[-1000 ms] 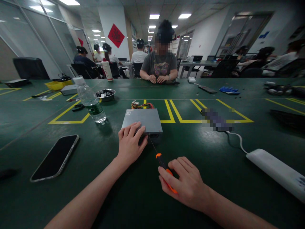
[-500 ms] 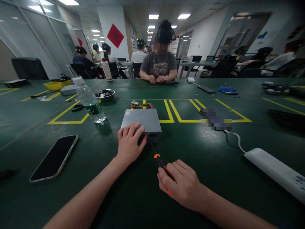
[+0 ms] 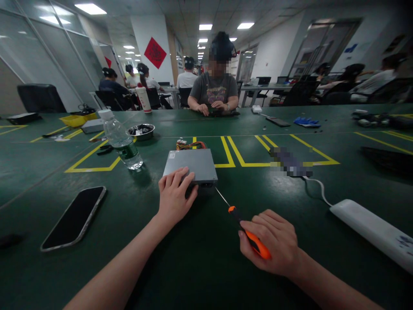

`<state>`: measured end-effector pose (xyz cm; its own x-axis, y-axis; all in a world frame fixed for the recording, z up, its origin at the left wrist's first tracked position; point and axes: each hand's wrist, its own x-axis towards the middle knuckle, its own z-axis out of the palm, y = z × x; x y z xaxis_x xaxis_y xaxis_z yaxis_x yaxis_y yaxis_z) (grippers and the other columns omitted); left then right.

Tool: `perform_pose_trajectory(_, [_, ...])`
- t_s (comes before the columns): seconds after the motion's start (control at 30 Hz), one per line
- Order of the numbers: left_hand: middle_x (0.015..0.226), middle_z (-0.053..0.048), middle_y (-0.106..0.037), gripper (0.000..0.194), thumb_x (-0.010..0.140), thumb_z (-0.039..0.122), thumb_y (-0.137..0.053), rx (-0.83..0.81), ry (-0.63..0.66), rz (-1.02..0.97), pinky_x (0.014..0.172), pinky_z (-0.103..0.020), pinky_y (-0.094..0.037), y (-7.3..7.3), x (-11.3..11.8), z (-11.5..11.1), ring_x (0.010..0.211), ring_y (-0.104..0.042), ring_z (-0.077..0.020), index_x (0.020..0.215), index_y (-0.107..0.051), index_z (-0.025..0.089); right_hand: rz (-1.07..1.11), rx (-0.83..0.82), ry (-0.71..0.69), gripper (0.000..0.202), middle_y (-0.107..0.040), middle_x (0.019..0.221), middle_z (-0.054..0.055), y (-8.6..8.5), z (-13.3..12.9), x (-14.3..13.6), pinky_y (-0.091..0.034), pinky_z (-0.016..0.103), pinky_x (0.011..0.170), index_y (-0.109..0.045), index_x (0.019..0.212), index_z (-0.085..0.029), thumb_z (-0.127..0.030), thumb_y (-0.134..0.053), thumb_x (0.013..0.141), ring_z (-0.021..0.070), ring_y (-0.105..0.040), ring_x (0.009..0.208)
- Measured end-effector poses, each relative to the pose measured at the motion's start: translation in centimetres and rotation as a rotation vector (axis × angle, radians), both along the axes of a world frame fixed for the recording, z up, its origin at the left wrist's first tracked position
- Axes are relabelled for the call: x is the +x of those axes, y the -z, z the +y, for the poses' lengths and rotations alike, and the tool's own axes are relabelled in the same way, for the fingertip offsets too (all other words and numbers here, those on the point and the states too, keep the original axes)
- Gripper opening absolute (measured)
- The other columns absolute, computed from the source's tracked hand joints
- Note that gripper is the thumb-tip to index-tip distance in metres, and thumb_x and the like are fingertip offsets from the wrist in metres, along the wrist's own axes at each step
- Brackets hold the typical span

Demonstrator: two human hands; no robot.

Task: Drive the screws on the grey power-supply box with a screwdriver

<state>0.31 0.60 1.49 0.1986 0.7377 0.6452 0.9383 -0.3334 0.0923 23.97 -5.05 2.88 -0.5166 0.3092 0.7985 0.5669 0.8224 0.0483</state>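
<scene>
A grey metal computer power supply lies on the green table, with a bundle of coloured wires behind it and a dark socket on its near face. My left hand holds it at the near left corner, fingers over the top and thumb against the near face. My right hand is closed around the orange and black handle of a screwdriver. The screwdriver's thin shaft slants up to the left, its tip close to the box's near right corner; whether it touches I cannot tell.
Left of the box stand a water bottle and a metal bowl of small parts; a phone lies nearer. At right are a white power strip with its cable and a blurred-out object. A person sits opposite.
My right hand and the screwdriver have moved right; the tip has shifted from the middle of the near face toward its right corner. My left hand stays on the power supply.
</scene>
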Motion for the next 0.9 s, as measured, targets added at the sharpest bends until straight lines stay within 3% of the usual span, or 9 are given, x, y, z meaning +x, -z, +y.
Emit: perform_pose_trajectory(0.9, [0.122,-0.007,-0.055,0.03,0.082,0.033,-0.051,0.011,0.005,0.002,0.089,-0.043,-0.031,0.19,-0.07,0.16,0.114,-0.045,-0.0258,0.111,-0.052,0.026,-0.08,0.019,0.039,0.011,-0.057,0.062,0.0,0.02,-0.31,-0.62,-0.04,0.025,0.05,-0.055,0.088,-0.014,-0.017,-0.057,0.077,0.01,-0.051,0.052])
